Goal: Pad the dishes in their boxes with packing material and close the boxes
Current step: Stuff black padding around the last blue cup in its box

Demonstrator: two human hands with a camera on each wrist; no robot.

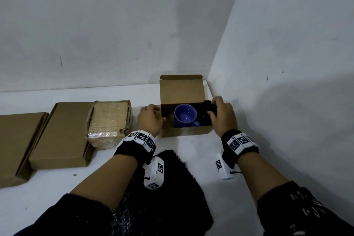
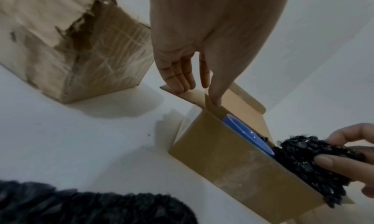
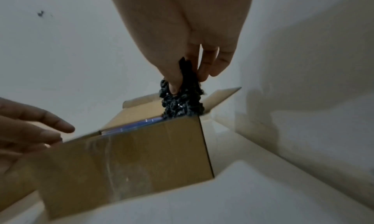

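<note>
An open brown cardboard box (image 1: 186, 130) stands in the table's far right corner, its lid flap upright at the back. A blue mug (image 1: 185, 114) sits inside, left of centre. My right hand (image 1: 220, 114) pinches a wad of black bubble wrap (image 1: 209, 108) and holds it down in the box's right end, beside the mug. The right wrist view shows the wad (image 3: 182, 102) between thumb and fingers, above the box wall (image 3: 131, 160). My left hand (image 2: 199, 93) rests with straight fingers on the box's left side flap (image 2: 192, 98), thumb at the box's corner.
A large sheet of black bubble wrap (image 1: 162, 197) lies on the white table in front of the box. A worn, taped box (image 1: 109, 122) stands left of my left hand. Two flat cardboard boxes (image 1: 61, 136) lie further left. Walls close off the back and right.
</note>
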